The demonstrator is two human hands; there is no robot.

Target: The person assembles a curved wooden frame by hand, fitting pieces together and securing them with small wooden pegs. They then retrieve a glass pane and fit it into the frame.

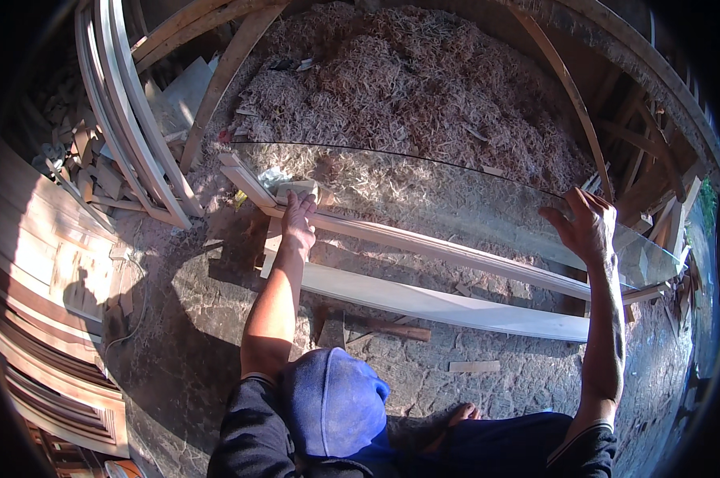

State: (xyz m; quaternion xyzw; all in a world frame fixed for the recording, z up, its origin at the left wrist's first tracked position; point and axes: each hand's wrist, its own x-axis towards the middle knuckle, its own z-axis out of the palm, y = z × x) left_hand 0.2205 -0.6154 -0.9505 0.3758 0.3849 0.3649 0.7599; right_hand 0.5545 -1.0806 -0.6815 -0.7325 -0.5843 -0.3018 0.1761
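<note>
A long wooden frame [435, 253] lies slanted across the middle, its short end piece [248, 180] at the left. Along it rests a large clear glass pane [455, 203] with a dark far edge. My left hand [298, 219] lies over the frame's left corner, fingers stretched toward a small pale wood block [310, 190]. At the pane's right part, my right hand [587, 225] curls its fingers over the far edge, thumb apart to the left. The fingertips behind that edge are hidden. A wide pale board [423, 301] sits on the near side of the frame.
Wood shavings [423, 80] are heaped beyond the pane. Long curved-looking mouldings [121, 111] lean at far left, near scrap wood [105, 175]. Stacked wooden panels [57, 374] stand at near left. Offcuts [475, 366] lie on the rough floor. A blue cap [332, 402] shows between my arms.
</note>
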